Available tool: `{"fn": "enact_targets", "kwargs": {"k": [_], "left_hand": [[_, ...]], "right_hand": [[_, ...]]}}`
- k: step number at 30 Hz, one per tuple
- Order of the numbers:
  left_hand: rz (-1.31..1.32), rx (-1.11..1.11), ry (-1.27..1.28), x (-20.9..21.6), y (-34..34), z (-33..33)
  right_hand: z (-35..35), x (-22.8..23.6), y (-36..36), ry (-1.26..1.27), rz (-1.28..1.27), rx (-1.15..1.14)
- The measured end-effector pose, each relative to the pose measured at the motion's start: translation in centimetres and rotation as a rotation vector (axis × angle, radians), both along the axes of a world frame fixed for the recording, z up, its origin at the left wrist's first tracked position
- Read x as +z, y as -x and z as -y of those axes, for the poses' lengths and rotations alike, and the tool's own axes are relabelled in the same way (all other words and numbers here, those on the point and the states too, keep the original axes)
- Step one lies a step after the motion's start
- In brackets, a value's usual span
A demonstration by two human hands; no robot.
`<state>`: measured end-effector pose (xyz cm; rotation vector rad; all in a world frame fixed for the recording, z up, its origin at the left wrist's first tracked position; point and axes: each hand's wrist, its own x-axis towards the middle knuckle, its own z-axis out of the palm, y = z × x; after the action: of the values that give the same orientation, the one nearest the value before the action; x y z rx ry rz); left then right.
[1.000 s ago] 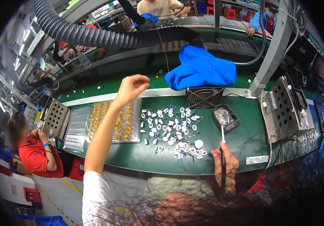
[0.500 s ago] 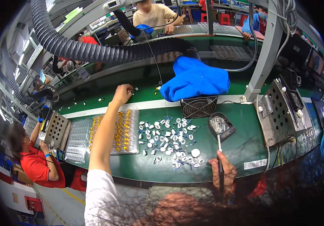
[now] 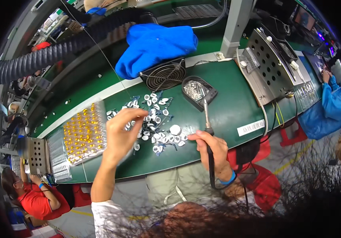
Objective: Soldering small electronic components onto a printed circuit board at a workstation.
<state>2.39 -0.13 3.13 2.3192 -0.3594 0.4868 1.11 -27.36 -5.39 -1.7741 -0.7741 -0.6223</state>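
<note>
At the back of the green surface (image 3: 226, 117), a blue cloth (image 3: 160, 45) is draped; at the left, a clear, yellow-studded tray (image 3: 103, 133) is set. The left hand (image 3: 121, 135) is held curled; whether anything is pinched in its grip cannot be made out. A dark-handled iron (image 3: 209, 130) is clasped in the grip of the right hand (image 3: 215, 152), its metal tip seen over the rim of a black dish (image 3: 211, 94). Small white cups (image 3: 165, 112) are scattered between tray and dish, partly hidden by the left hand.

Free bench (image 3: 236, 99) between black tray (image 3: 213, 95) and metal box (image 3: 266, 67); obstacles: soldering iron (image 3: 207, 122) over the tray, fan (image 3: 165, 75) (blue cloth (image 3: 158, 43) atop).
</note>
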Motion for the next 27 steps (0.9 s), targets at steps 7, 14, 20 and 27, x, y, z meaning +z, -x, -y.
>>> {"fn": "enact_targets", "kwargs": {"k": [7,14,20,27], "left_hand": [[0.016,-0.09,0.119,-3.1,1.4,3.5],[0.113,-0.113,0.162,-4.5,1.6,4.7],[0.135,-0.149,0.08,-5.1,2.2,4.1],[0.267,-0.331,-0.086,-4.2,2.8,2.9]], "right_hand": [[0.1,0.4,0.7,0.029,-0.017,-0.015],[-0.1,0.5,0.5,0.125,-0.043,0.016],[-2.4,0.7,0.0,0.091,0.008,0.072],[-2.1,0.4,0.5,0.425,0.137,-0.09]]}}
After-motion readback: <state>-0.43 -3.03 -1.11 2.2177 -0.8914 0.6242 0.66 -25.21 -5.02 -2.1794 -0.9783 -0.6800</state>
